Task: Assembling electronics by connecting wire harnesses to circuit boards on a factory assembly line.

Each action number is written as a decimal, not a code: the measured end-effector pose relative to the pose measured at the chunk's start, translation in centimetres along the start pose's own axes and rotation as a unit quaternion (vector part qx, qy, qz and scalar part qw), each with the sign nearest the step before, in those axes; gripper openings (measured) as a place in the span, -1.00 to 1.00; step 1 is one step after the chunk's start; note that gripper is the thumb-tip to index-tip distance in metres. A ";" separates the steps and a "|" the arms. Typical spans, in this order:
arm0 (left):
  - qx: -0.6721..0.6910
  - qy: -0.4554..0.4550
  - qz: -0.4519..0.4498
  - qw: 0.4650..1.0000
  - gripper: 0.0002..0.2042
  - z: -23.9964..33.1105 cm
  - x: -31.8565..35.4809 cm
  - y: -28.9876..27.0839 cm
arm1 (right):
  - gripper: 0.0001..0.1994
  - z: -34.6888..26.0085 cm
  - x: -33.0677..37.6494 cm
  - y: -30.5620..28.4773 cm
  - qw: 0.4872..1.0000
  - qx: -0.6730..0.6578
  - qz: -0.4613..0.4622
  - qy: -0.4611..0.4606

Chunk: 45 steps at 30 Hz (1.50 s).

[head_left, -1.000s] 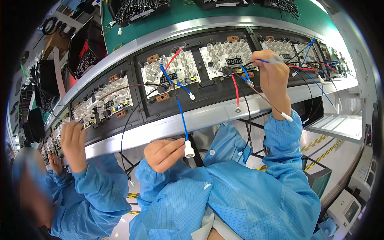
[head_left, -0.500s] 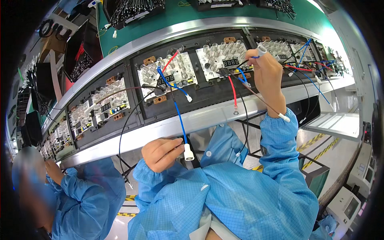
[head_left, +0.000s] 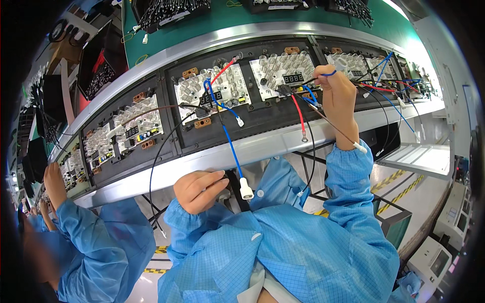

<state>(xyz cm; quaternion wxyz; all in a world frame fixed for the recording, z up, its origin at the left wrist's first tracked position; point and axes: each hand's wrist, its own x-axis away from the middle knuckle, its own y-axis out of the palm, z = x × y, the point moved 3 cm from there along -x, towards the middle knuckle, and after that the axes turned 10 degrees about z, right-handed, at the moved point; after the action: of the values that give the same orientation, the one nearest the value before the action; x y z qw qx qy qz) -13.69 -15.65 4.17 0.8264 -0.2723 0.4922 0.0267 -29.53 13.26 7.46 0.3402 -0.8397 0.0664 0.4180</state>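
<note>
Up at the circuit board [head_left: 283, 76] in the middle of the long conveyor rail [head_left: 262, 146], the right hand [head_left: 337, 96] pinches a short blue wire [head_left: 328, 74] between thumb and fingertips, the fingers curled tight around it, just right of the board's small dark display. A red wire [head_left: 299, 115] and a brown wire [head_left: 337, 130] hang down from the same spot, the brown one passing under the wrist. Lower and to the left, the left hand [head_left: 199, 189] sits at the rail's near edge, fingers loosely bent and holding nothing, beside the white plug [head_left: 246, 191] that ends a long blue lead [head_left: 230, 144]. Farther left along the rail stands a neighbouring board [head_left: 212, 91], then a co-worker's blue sleeve [head_left: 96, 242] and raised hand [head_left: 54, 181].
</note>
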 end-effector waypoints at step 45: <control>-0.617 -0.196 0.109 0.754 -0.76 -32.9 -17.6 -28.5 | -0.85 -22.1 -8.0 -18.2 0.957 0.211 0.064 -0.189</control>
<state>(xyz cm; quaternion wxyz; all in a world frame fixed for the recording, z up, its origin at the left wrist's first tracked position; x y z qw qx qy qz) -40.11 -51.62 18.75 0.5487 -0.6564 0.2225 0.4675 -12.97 11.88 32.08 0.4886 -0.6484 0.1411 0.5665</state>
